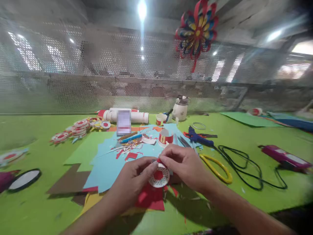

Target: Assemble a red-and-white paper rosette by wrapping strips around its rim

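Note:
A small white paper disc [164, 182] with a red centre and a dark printed ring is held up over the table. My left hand [137, 174] pinches its upper left edge between thumb and fingers. At the top edge, my right hand [182, 161] is closed on a small red piece [159, 160], its fingertips close to my left thumb. Whether that piece is fixed to the disc I cannot tell. Below the disc lies a red paper sheet [153, 200], and light blue sheets [110, 169] spread out beyond my hands, strewn with paper scraps [132, 156].
Yellow-handled scissors [228, 176], a blue glue gun [199, 137] and its black cord lie to the right, near a magenta power strip [283, 156]. A cut paper cup [165, 138] stands ahead. Finished-looking discs [80, 127] are heaped at left. A kettle-like jug [180, 109] stands behind.

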Motion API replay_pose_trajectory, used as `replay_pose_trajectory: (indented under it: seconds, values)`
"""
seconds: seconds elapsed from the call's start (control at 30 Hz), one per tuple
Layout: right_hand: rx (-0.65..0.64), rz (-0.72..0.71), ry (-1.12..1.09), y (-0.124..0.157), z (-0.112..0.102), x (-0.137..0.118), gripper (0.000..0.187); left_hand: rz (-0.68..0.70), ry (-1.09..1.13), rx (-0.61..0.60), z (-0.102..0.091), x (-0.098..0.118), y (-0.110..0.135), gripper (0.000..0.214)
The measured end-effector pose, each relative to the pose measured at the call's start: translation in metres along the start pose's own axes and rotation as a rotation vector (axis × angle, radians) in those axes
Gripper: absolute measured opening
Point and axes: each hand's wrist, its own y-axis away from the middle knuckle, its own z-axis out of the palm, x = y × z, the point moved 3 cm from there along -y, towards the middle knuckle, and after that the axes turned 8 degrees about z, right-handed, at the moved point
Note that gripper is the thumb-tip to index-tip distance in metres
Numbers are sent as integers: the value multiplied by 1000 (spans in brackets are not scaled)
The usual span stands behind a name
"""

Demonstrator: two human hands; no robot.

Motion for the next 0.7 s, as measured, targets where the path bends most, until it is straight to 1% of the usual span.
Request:
replay_pose_trajectory:
  seconds: [0.23, 0.37, 0.53, 0.7]
  values:
    - [30, 20, -87, 2, -1, -1, 17, -21, 50, 8, 1, 2, 4, 29]
    - [20, 33, -157, 2, -1, 1, 15, -47, 94, 4, 1, 4, 4, 28]
    - [18, 19, -191, 3, 0, 1, 15, -63, 162, -17, 1, 2, 4, 26]
    - [8, 1, -233, 2, -1, 1, 14, -55, 202, 5, 1, 2, 5, 20]
